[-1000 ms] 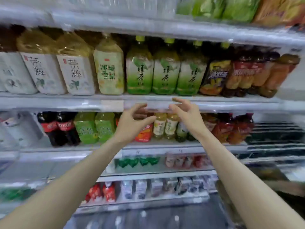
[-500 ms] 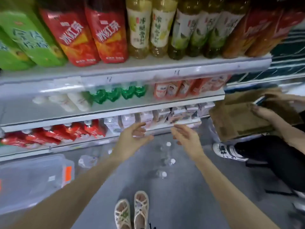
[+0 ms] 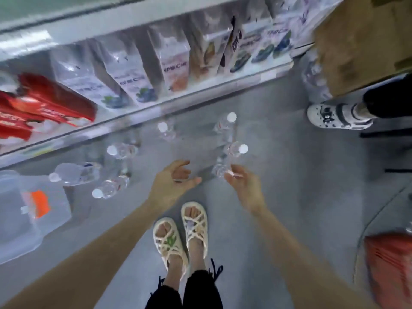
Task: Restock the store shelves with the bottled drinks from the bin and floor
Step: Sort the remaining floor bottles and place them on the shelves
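Grey floor (image 3: 289, 186): several clear, white-capped bottles (image 3: 122, 150), some lying on their sides. Left hand (image 3: 174, 184), right hand (image 3: 243, 186): above them, fingers loosely spread, holding nothing. Clear bin (image 3: 22, 219): far left. Bottom shelf (image 3: 200, 90): cartons (image 3: 171, 61), red packs (image 3: 51, 101).

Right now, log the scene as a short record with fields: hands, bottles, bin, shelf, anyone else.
left hand: open, empty, above the floor
right hand: open, reaching by the nearest water bottle; contact unclear
other bottles: clear, white caps, scattered on the floor
bin: clear plastic, far left, orange latch
bottom shelf: cartons standing in a row
bystander: a white shoe at right
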The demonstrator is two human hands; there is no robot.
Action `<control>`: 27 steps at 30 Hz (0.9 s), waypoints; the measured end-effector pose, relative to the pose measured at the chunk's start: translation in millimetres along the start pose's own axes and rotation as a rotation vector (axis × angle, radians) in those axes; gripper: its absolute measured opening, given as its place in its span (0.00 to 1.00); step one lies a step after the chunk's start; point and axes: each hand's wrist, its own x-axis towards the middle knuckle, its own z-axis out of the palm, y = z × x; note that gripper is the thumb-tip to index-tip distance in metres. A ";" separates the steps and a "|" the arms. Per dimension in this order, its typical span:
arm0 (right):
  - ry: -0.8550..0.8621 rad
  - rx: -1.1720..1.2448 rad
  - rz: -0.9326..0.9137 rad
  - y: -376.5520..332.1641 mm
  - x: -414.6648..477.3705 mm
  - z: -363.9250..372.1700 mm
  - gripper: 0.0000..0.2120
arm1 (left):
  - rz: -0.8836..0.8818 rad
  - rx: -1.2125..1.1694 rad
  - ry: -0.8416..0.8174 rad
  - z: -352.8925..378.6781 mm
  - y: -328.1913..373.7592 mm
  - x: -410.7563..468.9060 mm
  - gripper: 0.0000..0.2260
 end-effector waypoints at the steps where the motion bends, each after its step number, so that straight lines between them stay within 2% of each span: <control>1: 0.029 0.009 0.013 15.2 10.9 6.8 0.09 | -0.018 -0.010 -0.004 4.9 -14.3 9.3 0.22; 9: 0.174 0.009 0.079 108.2 73.3 50.4 0.25 | -0.099 0.063 -0.041 31.9 -95.7 66.8 0.20; 15: 0.251 -0.028 0.016 135.7 95.3 58.6 0.21 | -0.119 0.092 -0.050 41.7 -119.3 85.8 0.21; 18: 0.299 -0.024 0.009 133.6 95.6 60.0 0.19 | -0.103 0.104 -0.067 41.6 -114.4 85.3 0.20; 22: 0.259 -0.052 -0.011 111.4 84.0 52.1 0.16 | -0.081 0.109 -0.084 35.5 -94.1 75.7 0.21; 27: 0.167 -0.003 -0.073 41.3 47.5 26.1 0.13 | -0.033 0.080 -0.069 9.9 -36.1 41.1 0.21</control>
